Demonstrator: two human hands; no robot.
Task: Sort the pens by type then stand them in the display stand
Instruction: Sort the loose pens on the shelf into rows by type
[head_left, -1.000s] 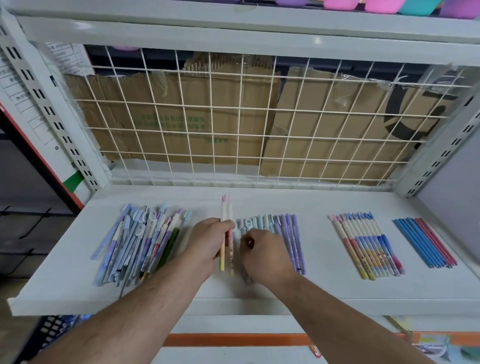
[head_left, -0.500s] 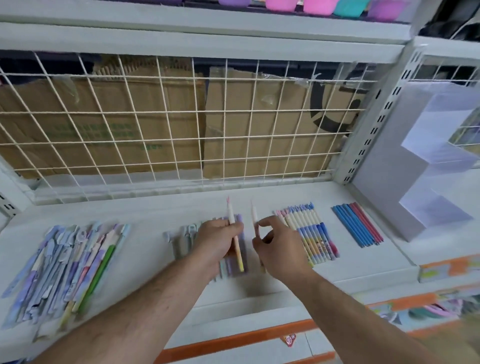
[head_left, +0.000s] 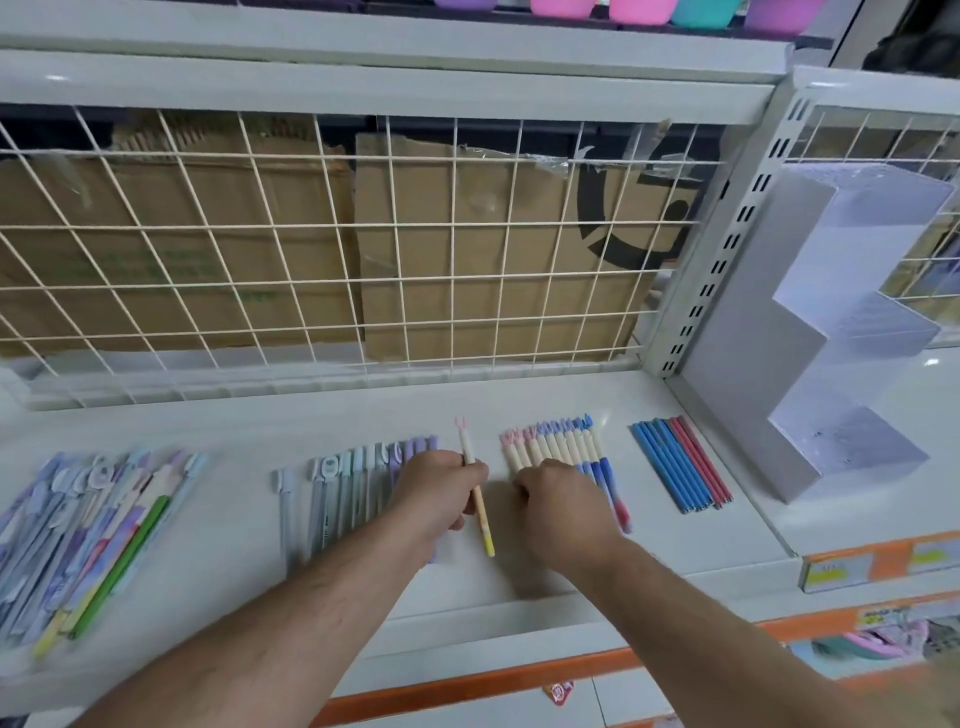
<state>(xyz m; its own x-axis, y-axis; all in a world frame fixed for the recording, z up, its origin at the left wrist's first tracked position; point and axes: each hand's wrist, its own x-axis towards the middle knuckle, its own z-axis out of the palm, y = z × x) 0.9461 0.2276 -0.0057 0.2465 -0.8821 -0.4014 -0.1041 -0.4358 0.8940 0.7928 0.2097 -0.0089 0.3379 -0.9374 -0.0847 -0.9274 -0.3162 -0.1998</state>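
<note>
One cream-and-yellow pen (head_left: 475, 493) pinched in the left hand (head_left: 441, 491) fingers, pink forked cap pointing back, yellow end toward the shelf (head_left: 519, 405) front, between two rows. Right hand (head_left: 561, 501) knuckles up, fingers curled down on the near left end of the cream-and-blue pen row (head_left: 571, 447); can't tell if they pinch a pen. Grey-purple pen row (head_left: 353, 478) partly under left hand. Blue and red pens (head_left: 680, 465) further right, mixed pile (head_left: 88, 530) far left. Stepped white display stand (head_left: 810, 364) at far right, apart from all pens
</note>
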